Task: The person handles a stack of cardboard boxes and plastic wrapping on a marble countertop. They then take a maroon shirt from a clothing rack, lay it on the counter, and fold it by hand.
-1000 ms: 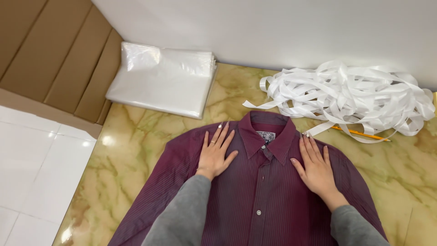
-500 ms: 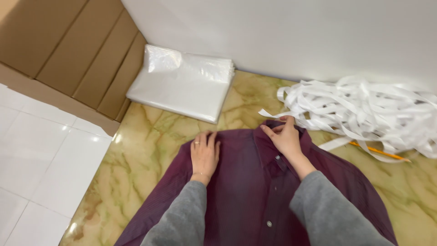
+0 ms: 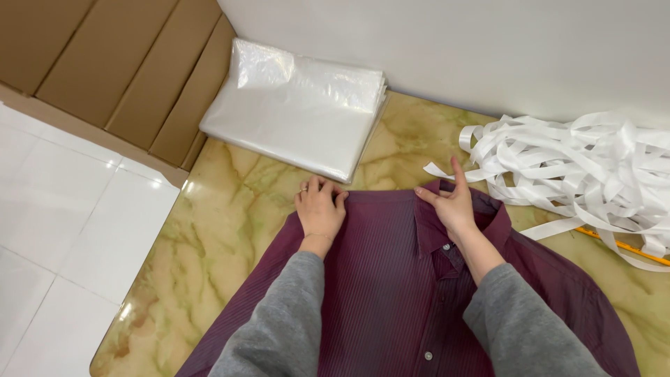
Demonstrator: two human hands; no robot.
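Observation:
A dark maroon striped button shirt [image 3: 391,279] lies face up on the yellow-green marble table [image 3: 230,230]. My left hand [image 3: 319,208] rests curled on the shirt's left shoulder edge, its fingers bent over the cloth. My right hand [image 3: 447,202] sits at the collar [image 3: 488,213], thumb and fingers pinching the collar's left side with the index finger raised. Grey sleeves cover both of my forearms.
A stack of clear plastic bags [image 3: 296,108] lies at the table's far left corner. A heap of white paper strips [image 3: 579,167] lies at the far right, over a yellow pencil-like stick [image 3: 628,248]. Brown cardboard [image 3: 112,63] leans at the left above white floor tiles [image 3: 63,230].
My left hand has slid outward from the chest to the left shoulder edge. My right hand has crossed from the right chest up to the collar.

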